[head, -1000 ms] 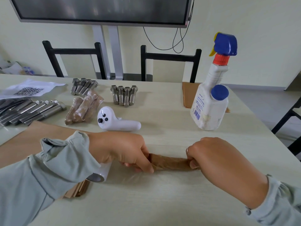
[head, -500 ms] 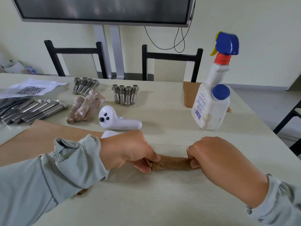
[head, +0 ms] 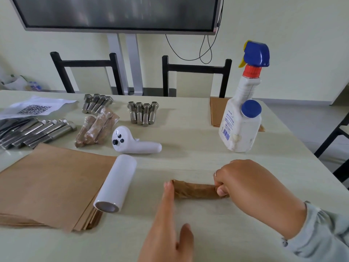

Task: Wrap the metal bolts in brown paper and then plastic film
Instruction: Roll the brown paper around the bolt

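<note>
1. The brown-paper-wrapped bolt bundle (head: 194, 190) lies crosswise on the pale table (head: 188, 163), at 6 o'clock from the white spray bottle (head: 240, 118).
2. The right hand (head: 243, 184) pinches its right end; the left hand (head: 166, 229), clamped on the other end half a second ago, now lies flat, fingertips (head: 168, 186) touching it.
3. That twist looks finished.
4. The white plastic-film roll (head: 116, 183), at 9 o'clock, rests on stacked brown paper sheets (head: 51, 186).
5. No containers hold anything visible.

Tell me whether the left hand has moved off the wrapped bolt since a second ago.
Yes. The left hand has released the paper-wrapped bolt, dropping toward the near table edge; straight fingertips still touch its left end.
</note>
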{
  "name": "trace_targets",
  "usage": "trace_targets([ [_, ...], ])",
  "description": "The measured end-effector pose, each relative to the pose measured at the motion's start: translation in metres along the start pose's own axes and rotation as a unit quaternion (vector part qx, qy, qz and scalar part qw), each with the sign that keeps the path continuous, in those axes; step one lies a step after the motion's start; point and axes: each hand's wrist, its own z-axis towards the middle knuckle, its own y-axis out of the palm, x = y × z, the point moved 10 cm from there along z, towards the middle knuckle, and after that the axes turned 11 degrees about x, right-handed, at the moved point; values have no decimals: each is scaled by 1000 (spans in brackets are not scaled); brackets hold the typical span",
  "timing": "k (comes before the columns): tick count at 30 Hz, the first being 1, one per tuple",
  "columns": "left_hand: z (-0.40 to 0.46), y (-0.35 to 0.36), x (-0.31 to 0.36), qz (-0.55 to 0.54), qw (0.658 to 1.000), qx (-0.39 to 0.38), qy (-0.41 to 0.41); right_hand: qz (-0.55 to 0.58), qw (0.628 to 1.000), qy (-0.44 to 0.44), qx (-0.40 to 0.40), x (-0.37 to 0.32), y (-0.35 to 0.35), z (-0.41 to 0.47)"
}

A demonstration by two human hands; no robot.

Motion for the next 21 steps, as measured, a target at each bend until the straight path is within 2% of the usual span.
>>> trace_targets([
  [1,0,0,16,88,992,30,82,7,1000,1,0,0,0,1],
  [2,0,2,28,141,981,34,126,22,1000,12,-10,3,2,1],
  [4,3,6,42,249,954,37,164,62,997,42,-25,8,6,0],
  [6,5,12,39,322,930,24,177,44,998,29,-22,7,5,3],
  [10,9,26,35,428,879,-13,208,83,996,43,3,9,3,-1],
  [12,10,32,34,460,862,-15,213,89,995,16,28,3,-1,-1],
  [15,10,42,35,486,845,-18,225,104,994,45,5,10,6,-2],
  [19,8,50,46,487,835,-37,253,90,994,11,66,5,-9,-8],
  [21,8,53,46,487,832,-57,258,102,989,22,102,8,-16,-13],
])
